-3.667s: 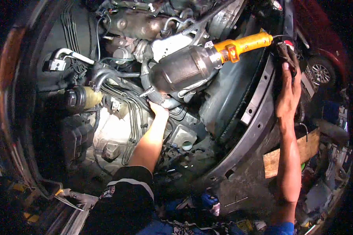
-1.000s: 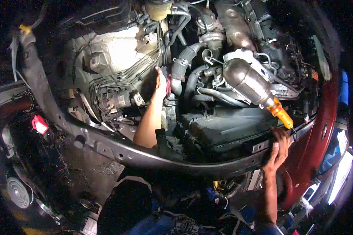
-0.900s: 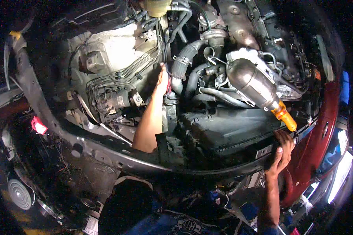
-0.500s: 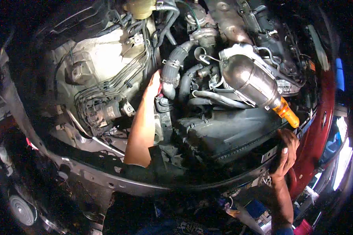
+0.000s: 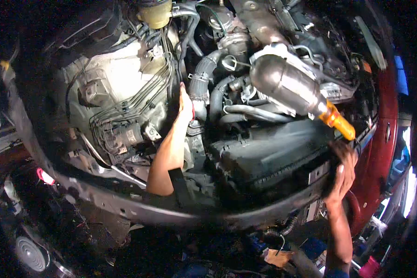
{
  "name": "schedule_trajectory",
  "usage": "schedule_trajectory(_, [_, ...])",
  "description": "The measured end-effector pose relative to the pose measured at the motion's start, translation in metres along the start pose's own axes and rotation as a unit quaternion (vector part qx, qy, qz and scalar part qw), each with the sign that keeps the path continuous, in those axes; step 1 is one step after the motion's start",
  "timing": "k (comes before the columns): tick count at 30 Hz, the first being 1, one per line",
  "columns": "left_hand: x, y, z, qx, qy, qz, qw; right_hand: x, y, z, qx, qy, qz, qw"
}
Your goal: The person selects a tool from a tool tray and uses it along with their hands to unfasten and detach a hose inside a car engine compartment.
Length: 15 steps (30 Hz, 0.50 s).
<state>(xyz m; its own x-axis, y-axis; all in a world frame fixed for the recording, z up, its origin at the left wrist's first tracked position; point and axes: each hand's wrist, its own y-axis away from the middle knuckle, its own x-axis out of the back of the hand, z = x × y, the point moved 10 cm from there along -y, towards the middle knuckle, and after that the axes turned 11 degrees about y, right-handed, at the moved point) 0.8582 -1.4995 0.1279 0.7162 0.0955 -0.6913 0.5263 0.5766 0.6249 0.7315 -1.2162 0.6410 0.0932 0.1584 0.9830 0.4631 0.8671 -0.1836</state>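
My left hand [image 5: 186, 105] reaches down into the engine bay, seen edge-on beside a ribbed grey hose [image 5: 199, 85] with clamps. A small red thing [image 5: 193, 112] shows at its palm side; most of it is hidden, and its kind does not show. My right hand [image 5: 343, 178] lies at the front edge by the black plastic housing [image 5: 259, 150], with its fingers stretched out and partly in shadow. Just above those fingertips is the orange handle [image 5: 340, 126] of a caged work lamp [image 5: 287, 85], which rests across the engine. The hand appears apart from the handle.
Metal lines [image 5: 139, 99] run along the left inner wall. A yellowish reservoir [image 5: 155, 15] stands at the top. The front crossmember [image 5: 148, 214] curves between my body and the engine bay, and a red fender [image 5: 383, 153] borders the right.
The view has shifted slightly, so the lamp and engine parts sit a little further left and higher. My left hand remains beside the hose, and my right fingers remain near the lamp handle.
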Motion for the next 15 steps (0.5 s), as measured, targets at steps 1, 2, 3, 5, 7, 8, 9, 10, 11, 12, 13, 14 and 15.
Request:
schedule_trajectory(1, [-0.004,0.001,0.004,0.011,-0.005,0.005,1.0,-0.001,-0.003,0.0,0.0,0.008,-0.006,1.0])
schedule_trajectory(2, [-0.004,0.001,0.005,0.026,-0.012,0.008,1.0,-0.003,-0.005,0.001,-0.001,0.006,-0.011,1.0])
schedule_trajectory(3, [-0.005,0.005,0.003,0.041,-0.018,0.01,0.999,-0.002,-0.005,0.001,-0.002,0.005,-0.016,1.0])
schedule_trajectory(5, [-0.027,0.015,0.006,0.073,-0.005,-0.055,0.996,-0.002,-0.001,0.006,-0.006,0.011,-0.002,1.0])
schedule_trajectory(7, [-0.012,0.008,-0.01,0.077,-0.009,-0.052,0.996,-0.003,0.011,0.018,-0.018,0.023,0.014,0.999])
schedule_trajectory(8, [-0.007,0.005,-0.012,0.07,-0.01,-0.051,0.996,-0.001,0.006,0.009,-0.025,0.018,0.005,1.0])
schedule_trajectory(9, [-0.007,0.008,-0.012,0.068,-0.008,-0.055,0.996,0.006,0.0,0.002,-0.011,0.012,0.019,1.0])
schedule_trajectory(10, [-0.002,0.005,-0.016,0.07,-0.01,-0.053,0.996,0.007,0.0,-0.003,-0.005,0.006,0.015,1.0])
schedule_trajectory(11, [0.002,-0.003,-0.021,0.074,-0.015,-0.052,0.996,0.002,-0.002,-0.004,0.0,-0.003,0.007,1.0])
schedule_trajectory(12, [0.003,-0.004,-0.02,0.076,-0.02,-0.048,0.996,-0.001,0.003,0.005,-0.004,0.009,0.011,1.0])
schedule_trajectory(13, [0.004,-0.005,-0.017,0.073,-0.029,-0.046,0.996,-0.004,0.003,0.007,0.003,0.031,-0.006,1.0])
schedule_trajectory(14, [0.002,-0.007,-0.015,0.075,-0.037,-0.047,0.995,-0.004,0.002,0.007,0.005,0.021,-0.012,1.0])
schedule_trajectory(15, [0.007,-0.016,-0.017,0.072,-0.053,-0.046,0.995,-0.005,0.001,0.007,0.002,0.014,-0.023,1.0])
